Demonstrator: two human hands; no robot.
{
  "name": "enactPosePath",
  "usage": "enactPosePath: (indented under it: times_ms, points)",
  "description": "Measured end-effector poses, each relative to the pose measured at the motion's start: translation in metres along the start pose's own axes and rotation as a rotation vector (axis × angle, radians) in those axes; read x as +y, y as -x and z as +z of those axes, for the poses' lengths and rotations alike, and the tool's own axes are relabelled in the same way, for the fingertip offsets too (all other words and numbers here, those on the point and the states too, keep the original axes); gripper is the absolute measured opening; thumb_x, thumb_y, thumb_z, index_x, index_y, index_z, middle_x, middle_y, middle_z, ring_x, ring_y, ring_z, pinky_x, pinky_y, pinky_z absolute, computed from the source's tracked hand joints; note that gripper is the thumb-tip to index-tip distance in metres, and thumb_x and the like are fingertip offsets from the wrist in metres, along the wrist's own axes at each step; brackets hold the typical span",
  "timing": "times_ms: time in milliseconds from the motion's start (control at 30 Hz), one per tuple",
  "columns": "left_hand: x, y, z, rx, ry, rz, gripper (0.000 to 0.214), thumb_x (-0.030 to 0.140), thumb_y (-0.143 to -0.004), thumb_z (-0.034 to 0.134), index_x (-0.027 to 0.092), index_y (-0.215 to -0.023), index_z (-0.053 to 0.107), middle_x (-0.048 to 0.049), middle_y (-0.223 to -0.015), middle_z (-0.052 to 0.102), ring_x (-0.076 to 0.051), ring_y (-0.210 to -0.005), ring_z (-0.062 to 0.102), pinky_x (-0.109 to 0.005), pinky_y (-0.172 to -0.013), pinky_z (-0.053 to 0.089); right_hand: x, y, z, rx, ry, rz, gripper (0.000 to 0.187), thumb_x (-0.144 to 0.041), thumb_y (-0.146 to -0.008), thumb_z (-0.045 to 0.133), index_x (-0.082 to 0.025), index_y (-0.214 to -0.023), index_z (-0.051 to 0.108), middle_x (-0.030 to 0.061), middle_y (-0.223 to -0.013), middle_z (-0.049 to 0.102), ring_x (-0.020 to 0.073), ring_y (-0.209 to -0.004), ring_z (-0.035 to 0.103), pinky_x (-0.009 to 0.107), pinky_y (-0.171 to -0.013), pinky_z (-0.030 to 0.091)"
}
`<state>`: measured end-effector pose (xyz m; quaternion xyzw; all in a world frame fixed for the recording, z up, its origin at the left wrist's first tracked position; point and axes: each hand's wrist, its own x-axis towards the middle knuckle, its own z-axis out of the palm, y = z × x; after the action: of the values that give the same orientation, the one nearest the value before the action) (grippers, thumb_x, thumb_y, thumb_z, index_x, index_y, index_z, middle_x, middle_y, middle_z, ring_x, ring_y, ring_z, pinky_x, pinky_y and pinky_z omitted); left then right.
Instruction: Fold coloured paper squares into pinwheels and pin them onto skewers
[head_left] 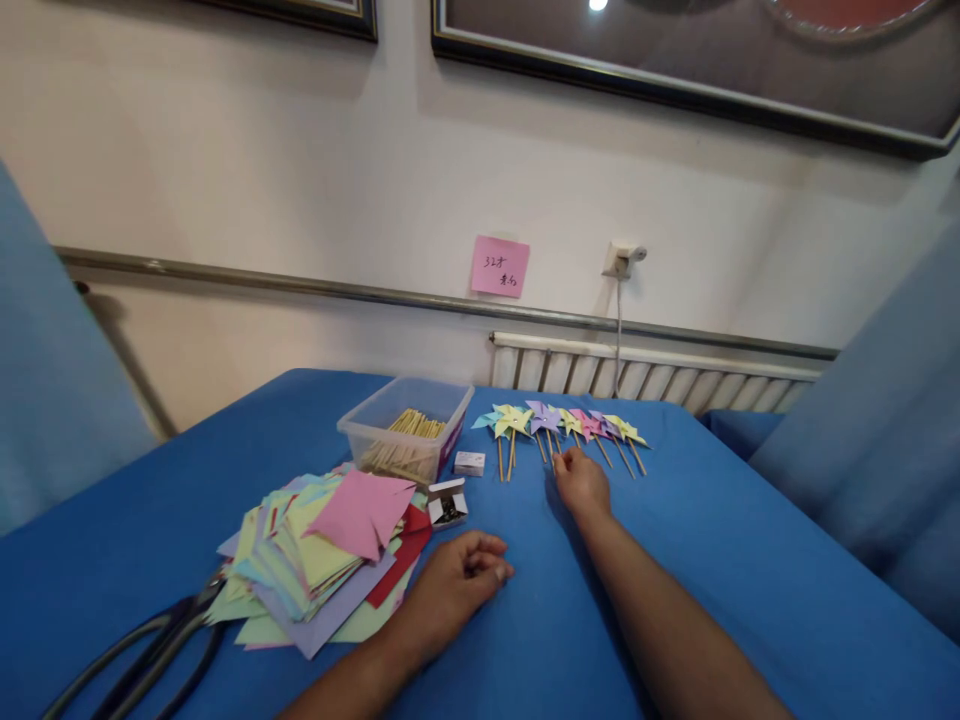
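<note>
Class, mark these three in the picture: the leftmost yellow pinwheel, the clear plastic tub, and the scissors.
Leftmost yellow pinwheel [514, 421]: head view, centre of its blades.
Clear plastic tub [425, 398]: head view, inner far wall.
Scissors [169, 638]: head view, the handles.

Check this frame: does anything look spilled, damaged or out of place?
Nothing looks spilled or damaged. The paper pile is the one untidy spot: sheets lie fanned at mixed angles. Slits in the pink top sheet look deliberate. The pinwheels lie in a rough row; the small box is open, contents inside.
</note>
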<state>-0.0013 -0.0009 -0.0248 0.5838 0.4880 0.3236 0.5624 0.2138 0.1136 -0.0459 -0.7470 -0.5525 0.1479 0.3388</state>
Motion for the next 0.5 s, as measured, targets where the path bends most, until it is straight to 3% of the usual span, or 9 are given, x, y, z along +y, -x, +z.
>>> enactPosePath:
  times_ms: [100,200,333,433,500]
  points:
    - [-0.001,0.006,0.005,-0.040,-0.056,0.051,0.026,0.028,-0.072,0.060,0.015,-0.095,0.061,-0.0065,-0.086,0.071,-0.019,-0.079,0.064,-0.029,-0.071,0.045,-0.013,0.026,0.006,-0.008,-0.179,-0.021,0.024,-0.037,-0.084,0.052,-0.018,-0.071,0.061,0.0053,-0.069,0.065,0.0182,-0.070,0.058,0.025,-0.061,0.037]
    - [-0.003,0.008,0.008,-0.057,-0.108,0.111,0.021,0.025,-0.072,0.057,0.017,-0.092,0.062,-0.0038,-0.083,0.070,-0.017,-0.074,0.062,-0.027,-0.066,0.044,-0.032,0.069,0.022,-0.062,-0.402,-0.010,0.032,-0.043,-0.083,0.049,-0.018,-0.066,0.056,0.0017,-0.060,0.059,0.0148,-0.058,0.053,0.023,-0.053,0.038]
    - [-0.004,0.010,0.007,-0.016,-0.205,0.124,0.005,0.022,-0.069,0.057,0.018,-0.067,0.058,-0.0001,-0.063,0.064,-0.015,-0.059,0.056,-0.024,-0.054,0.037,-0.047,0.128,0.036,-0.177,-0.656,0.048,0.034,-0.051,-0.079,0.049,-0.019,-0.067,0.052,-0.0014,-0.054,0.054,0.0124,-0.045,0.049,0.022,-0.042,0.037]
    - [-0.002,0.012,0.005,-0.001,-0.220,0.122,0.010,0.025,-0.070,0.057,0.018,-0.063,0.056,-0.0001,-0.059,0.063,-0.014,-0.056,0.054,-0.025,-0.052,0.036,-0.045,0.145,0.033,-0.289,-0.973,0.192,0.030,-0.048,-0.072,0.057,-0.020,-0.070,0.050,-0.0045,-0.053,0.049,0.0097,-0.040,0.043,0.021,-0.038,0.033]
    - [0.002,0.013,0.003,0.017,-0.239,0.134,0.015,0.031,-0.073,0.056,0.018,-0.067,0.059,0.0001,-0.059,0.063,-0.014,-0.055,0.054,-0.024,-0.052,0.035,-0.042,0.145,0.030,-0.347,-1.062,0.211,0.028,-0.046,-0.071,0.059,-0.020,-0.072,0.050,-0.0063,-0.051,0.047,0.0082,-0.037,0.038,0.020,-0.036,0.029]
